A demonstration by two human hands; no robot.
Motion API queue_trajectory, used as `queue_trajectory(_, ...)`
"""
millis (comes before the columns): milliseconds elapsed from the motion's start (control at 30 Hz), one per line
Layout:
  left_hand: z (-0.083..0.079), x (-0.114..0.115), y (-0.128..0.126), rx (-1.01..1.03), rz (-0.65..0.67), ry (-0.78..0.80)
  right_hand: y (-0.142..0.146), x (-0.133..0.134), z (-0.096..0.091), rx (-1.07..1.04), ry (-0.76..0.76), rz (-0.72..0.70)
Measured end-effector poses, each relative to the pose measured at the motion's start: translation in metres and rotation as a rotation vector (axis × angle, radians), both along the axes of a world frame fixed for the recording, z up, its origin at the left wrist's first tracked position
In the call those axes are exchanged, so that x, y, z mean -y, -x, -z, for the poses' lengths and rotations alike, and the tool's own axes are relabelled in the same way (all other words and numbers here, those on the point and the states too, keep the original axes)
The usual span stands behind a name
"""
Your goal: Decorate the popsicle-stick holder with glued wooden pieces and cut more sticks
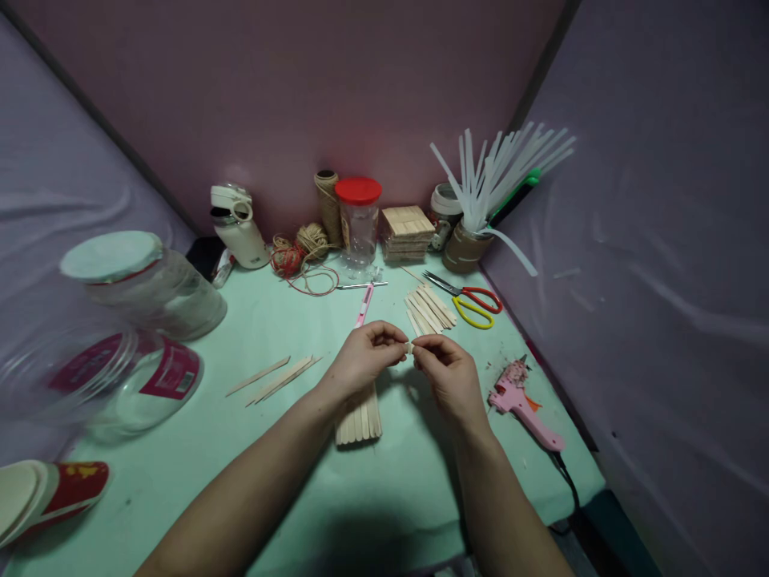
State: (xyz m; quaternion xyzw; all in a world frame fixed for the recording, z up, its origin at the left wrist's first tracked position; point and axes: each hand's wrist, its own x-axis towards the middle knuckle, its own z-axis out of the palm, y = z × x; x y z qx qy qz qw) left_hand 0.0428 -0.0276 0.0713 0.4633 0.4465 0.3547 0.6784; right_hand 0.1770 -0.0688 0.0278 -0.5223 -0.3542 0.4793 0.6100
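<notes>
My left hand [372,353] and my right hand [449,375] meet above the middle of the table. Both pinch a small pale piece of wooden craft stick [410,349] between fingertips; most of it is hidden by the fingers. Under my left wrist lies a block of craft sticks [359,425] set side by side, its far part covered by the hand. A pink utility knife [364,304] rests just beyond my left hand. Loose craft sticks [431,309] lie in a pile beyond my right hand, and several more sticks [279,380] lie to the left.
Scissors [474,304] and a pink glue gun [525,409] with a cord lie at right. Along the back stand a red-lidded jar [359,228], stacked sticks [407,232], twine [312,239] and a pot of glue sticks [465,248]. Large jars [174,292] and a cup [78,493] line the left.
</notes>
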Motion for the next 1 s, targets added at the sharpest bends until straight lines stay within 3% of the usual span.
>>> queue_trajectory(500, 0.0081, 0.0026, -0.0004, 0.035, -0.042, -0.007, 0.0031, 0.0, -0.0036, 0.006, -0.011, 0.052)
queue_trajectory(1000, 0.0039, 0.002, 0.002, 0.002, -0.024, 0.034, -0.0033, 0.0008, -0.0031, -0.058, -0.011, 0.013)
